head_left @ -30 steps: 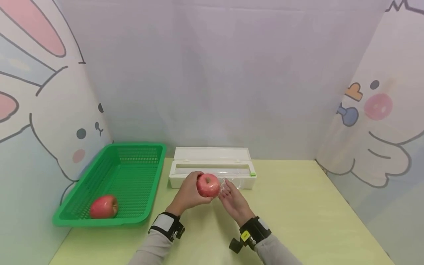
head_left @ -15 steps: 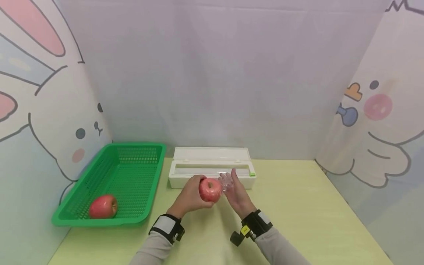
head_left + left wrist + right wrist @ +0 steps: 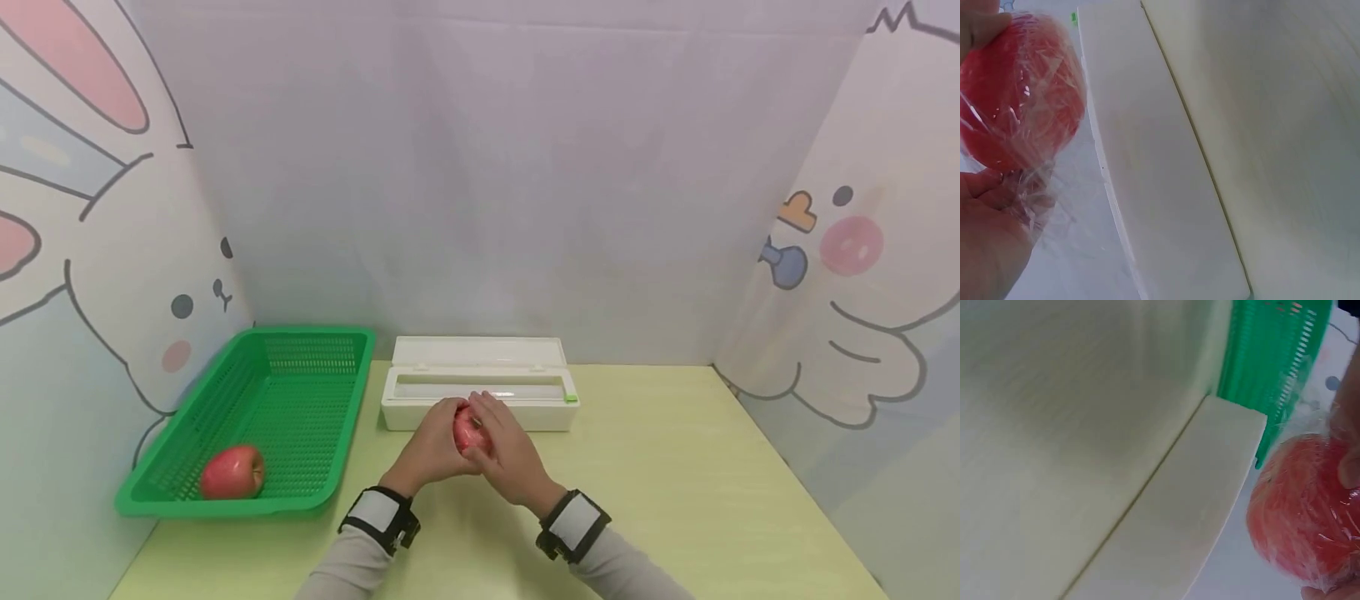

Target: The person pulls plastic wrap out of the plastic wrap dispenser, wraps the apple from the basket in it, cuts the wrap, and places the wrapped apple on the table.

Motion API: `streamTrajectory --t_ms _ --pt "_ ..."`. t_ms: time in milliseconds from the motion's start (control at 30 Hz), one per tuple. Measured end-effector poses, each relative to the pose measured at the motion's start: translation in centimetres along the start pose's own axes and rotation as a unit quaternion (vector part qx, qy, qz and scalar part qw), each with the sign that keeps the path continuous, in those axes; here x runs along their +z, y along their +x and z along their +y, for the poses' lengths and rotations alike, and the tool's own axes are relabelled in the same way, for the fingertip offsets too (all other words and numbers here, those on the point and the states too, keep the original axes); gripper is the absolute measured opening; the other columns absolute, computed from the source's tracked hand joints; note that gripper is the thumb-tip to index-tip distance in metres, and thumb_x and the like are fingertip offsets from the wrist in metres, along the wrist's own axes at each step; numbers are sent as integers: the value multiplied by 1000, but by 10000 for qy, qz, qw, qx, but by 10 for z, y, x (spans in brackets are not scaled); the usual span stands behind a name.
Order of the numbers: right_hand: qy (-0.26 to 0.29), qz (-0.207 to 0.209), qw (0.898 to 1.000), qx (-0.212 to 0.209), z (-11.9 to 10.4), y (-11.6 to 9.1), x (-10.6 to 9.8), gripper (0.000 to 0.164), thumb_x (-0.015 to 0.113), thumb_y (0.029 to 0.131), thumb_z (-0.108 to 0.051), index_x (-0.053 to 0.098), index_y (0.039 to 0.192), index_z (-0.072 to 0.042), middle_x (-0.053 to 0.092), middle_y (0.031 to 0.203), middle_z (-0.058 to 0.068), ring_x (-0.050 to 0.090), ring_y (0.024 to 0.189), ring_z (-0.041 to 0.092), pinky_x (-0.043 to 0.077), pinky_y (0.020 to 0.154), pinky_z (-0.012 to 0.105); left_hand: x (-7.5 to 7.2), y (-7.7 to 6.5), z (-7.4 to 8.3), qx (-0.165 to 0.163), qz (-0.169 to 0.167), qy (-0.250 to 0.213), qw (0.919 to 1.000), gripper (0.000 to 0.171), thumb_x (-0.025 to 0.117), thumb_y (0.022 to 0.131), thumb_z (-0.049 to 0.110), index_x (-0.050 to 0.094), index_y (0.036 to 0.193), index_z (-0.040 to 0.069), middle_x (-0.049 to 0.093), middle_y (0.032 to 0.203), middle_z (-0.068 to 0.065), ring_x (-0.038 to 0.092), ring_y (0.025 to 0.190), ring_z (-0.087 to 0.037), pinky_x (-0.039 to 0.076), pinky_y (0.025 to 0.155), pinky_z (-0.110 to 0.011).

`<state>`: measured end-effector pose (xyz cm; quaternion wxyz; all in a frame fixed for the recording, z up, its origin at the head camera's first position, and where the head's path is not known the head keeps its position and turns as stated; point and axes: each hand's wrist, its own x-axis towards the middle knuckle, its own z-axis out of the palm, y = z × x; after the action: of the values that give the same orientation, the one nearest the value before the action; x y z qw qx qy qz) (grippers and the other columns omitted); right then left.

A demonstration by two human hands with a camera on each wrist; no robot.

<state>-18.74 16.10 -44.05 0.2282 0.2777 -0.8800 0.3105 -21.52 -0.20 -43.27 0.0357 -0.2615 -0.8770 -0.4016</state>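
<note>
A round red apple [image 3: 471, 429] in clear, crinkled plastic film [image 3: 1047, 181] is sitting between two hands, held above the pale yellow tabletop [image 3: 645, 467]. The left hand [image 3: 433, 446] is curling its fingers round the apple's left side; the right hand [image 3: 513, 457] is cupping its right side, fingers closing narrowly over the top. Just beyond, a long white box [image 3: 551, 417] is standing with its lid [image 3: 480, 352] raised. Leftward, a green perforated plastic basket [image 3: 307, 417] is holding a second red apple [image 3: 232, 472] near its front rim. Rightward, the tabletop is stretching well past the box to its slanting right edge.
</note>
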Motion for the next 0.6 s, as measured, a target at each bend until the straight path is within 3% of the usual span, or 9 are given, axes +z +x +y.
streamTrajectory --t_ms 67,133,333,433,500,567,600 --pt "-804 -42 9955 -506 2 -2 3 89 21 93 -70 46 140 1 49 144 16 43 137 36 39 111 50 -2 -1 2 -69 -56 16 10000 86 87 63 32 45 132 1 56 124 -11 55 110 -23 57 87 -36" --pt "-1248 -125 9890 -784 4 -3 4 95 19 90 -74 45 140 1 49 145 16 43 137 35 38 113 47 -2 -3 4 -115 -95 44 9999 87 87 64 33 44 133 2 55 126 -12 55 112 -24 57 87 -38" --pt "-1304 -304 9866 -936 6 -7 6 96 27 87 -75 43 142 2 49 144 17 43 137 35 40 111 45 0 -5 1 -60 -66 34 10000 81 85 65 32 47 130 2 56 124 -11 57 108 -23 57 85 -36" --pt "-1074 -259 9895 -937 6 -6 4 94 25 87 -75 41 143 -1 46 146 18 40 138 36 41 110 50 -1 -6 1 -70 -38 -17 10000 83 86 63 32 47 130 2 56 124 -12 56 109 -23 57 84 -36" --pt "-621 -223 9952 -728 6 -5 0 97 21 86 -77 36 146 -1 40 150 20 34 141 40 35 111 56 -1 -6 0 -79 -29 -54 10000 83 87 62 31 47 129 2 57 123 -11 56 108 -22 57 85 -36" --pt "153 -136 9997 -112 7 -2 -7 95 22 88 -75 28 150 -3 32 155 21 28 144 43 29 112 62 -2 -6 1 -86 -12 -132 9999 82 88 61 29 48 127 3 57 121 -9 56 107 -21 56 86 -35" --pt "633 -92 9972 383 8 -1 -11 94 26 89 -74 25 151 -4 29 156 21 25 145 43 27 113 63 -3 -6 1 -59 8 -172 9998 81 88 60 28 48 126 3 57 120 -9 56 107 -20 56 87 -35"
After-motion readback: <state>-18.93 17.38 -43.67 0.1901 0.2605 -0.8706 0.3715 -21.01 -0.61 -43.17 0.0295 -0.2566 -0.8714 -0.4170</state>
